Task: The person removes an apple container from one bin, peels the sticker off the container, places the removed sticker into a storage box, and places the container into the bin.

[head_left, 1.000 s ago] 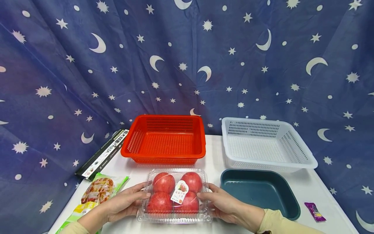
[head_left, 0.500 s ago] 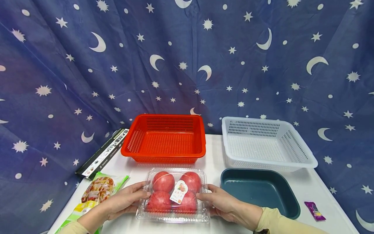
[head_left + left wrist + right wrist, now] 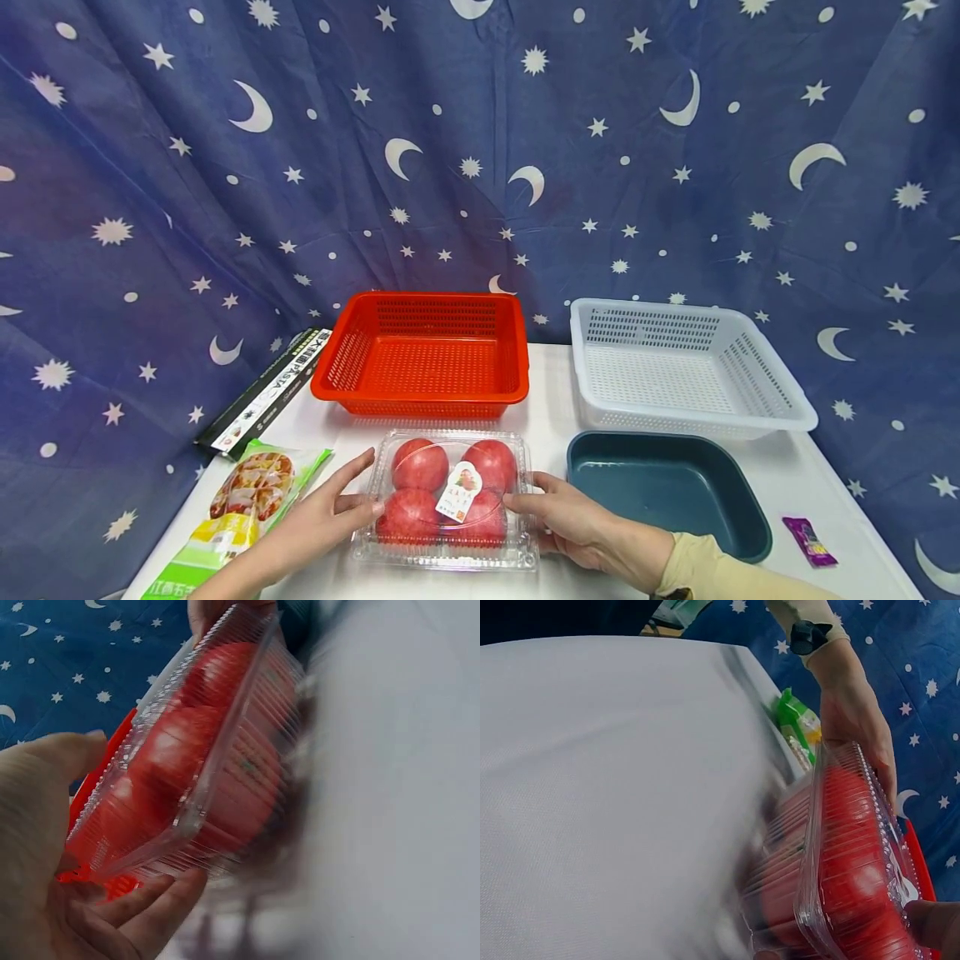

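Observation:
A clear plastic fruit box [image 3: 442, 563] of several round red fruits [image 3: 420, 465] sits at the near middle of the white table, a white label on its lid. On its left side is my left hand [image 3: 318, 521], fingers spread; the left wrist view shows the thumb [image 3: 71, 754] off the lid and the fingertips [image 3: 176, 904] near the lower edge, contact unclear. My right hand [image 3: 577, 525] grips the box's right side. Its thumb [image 3: 930, 919] presses on the lid, and most of its other fingers are hidden behind the box.
Behind the box stand a red basket [image 3: 420, 408] and a white basket [image 3: 690, 421]. A dark teal tub [image 3: 667, 471] is right of my right hand, with a small purple packet [image 3: 810, 542] beyond. At left lie a green food bag [image 3: 255, 492] and a black pasta box [image 3: 270, 396].
My left hand has loosened from the box; its fingers have spread and the index finger has lifted. My right hand keeps its grip, and the box has shifted only slightly left.

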`<state>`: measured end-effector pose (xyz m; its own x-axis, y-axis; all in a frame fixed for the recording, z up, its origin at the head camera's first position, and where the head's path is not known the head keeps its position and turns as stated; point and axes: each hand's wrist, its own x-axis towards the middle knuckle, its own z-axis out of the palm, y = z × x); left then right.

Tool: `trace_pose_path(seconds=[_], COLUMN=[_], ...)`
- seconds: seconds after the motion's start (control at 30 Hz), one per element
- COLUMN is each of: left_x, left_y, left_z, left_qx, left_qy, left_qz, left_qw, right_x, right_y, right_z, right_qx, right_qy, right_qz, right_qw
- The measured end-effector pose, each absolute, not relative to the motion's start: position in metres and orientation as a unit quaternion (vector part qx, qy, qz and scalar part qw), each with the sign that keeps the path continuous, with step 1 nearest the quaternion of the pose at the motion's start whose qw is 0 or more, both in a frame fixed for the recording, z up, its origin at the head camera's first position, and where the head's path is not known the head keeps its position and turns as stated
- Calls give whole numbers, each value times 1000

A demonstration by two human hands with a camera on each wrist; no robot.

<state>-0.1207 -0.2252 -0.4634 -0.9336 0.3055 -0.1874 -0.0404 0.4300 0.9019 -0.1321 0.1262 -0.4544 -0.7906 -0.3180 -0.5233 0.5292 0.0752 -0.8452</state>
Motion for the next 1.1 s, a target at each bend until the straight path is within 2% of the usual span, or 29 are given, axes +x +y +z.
trace_pose_path(seconds=[0.33, 0.5, 0.63, 0.87, 1.1], left_x=[-108, -102, -100, -97, -97], left_y=[-227, -225, -223, -220, -217], left_z=[-473, -481, -483, -483, -489], left_qx=[193, 205, 196, 173, 155], left_qy=[820, 823, 829, 835, 833], left_qz=[524, 515, 511, 512, 526], left_qw=[124, 124, 113, 100, 76], right_x=[-134, -135, -140, -154, -175], right_y=[127, 128, 128, 134, 134], right_z=[-453, -449, -438, -414, -409], right_qx=[94, 109, 96, 27, -136], right_qy=[680, 697, 720, 765, 830], right_qz=[-663, -649, -642, -624, -535], right_qw=[299, 286, 244, 155, 77])
